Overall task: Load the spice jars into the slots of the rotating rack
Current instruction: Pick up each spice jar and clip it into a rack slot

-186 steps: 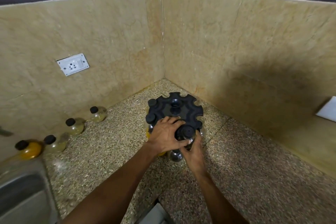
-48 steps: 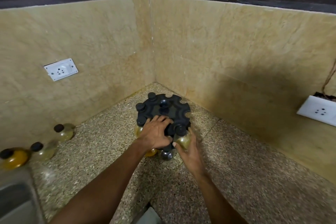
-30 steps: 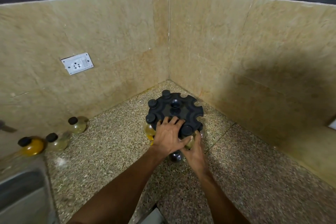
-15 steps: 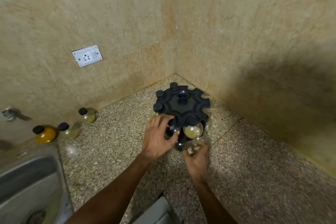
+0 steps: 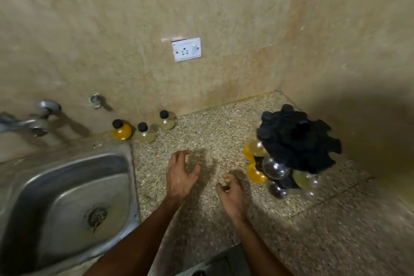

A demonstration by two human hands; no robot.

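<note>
Your left hand (image 5: 180, 176) is above the counter (image 5: 224, 132), between the sink (image 5: 67, 197) and the rack (image 5: 295, 141), with the palm down; the fingers are spread and a little bent, and they hold nothing. Your right hand (image 5: 230, 190) is just beside it, closer to the rack, and its fingers are loosely curled toward the palm, also with nothing inside. Neither hand touches a jar or the rack. The rack is black and stands on the counter near the corner of the 2 walls, at your right side; the picture is blurred there, so I cannot tell exactly how many slots are filled. At its top you can see some black caps at the left edge, and several notches at the right edge look open. Under the top plate some round jars hang on the side facing you: 2 orange jars (image 5: 255, 173), a clear jar (image 5: 274, 167), a yellowish jar (image 5: 304, 179) and a dark jar (image 5: 277, 189) lower down. 3 jars with black caps stand on the counter against the back wall, well apart from the rack: an orange one (image 5: 122, 131) right at the corner of the sink, a pale one (image 5: 146, 134) beside it, and another pale one (image 5: 167, 122) a bit further right. On the wall above them is a white socket (image 5: 186, 50), and a tap (image 5: 26, 122) is at the left, over the sink.
</note>
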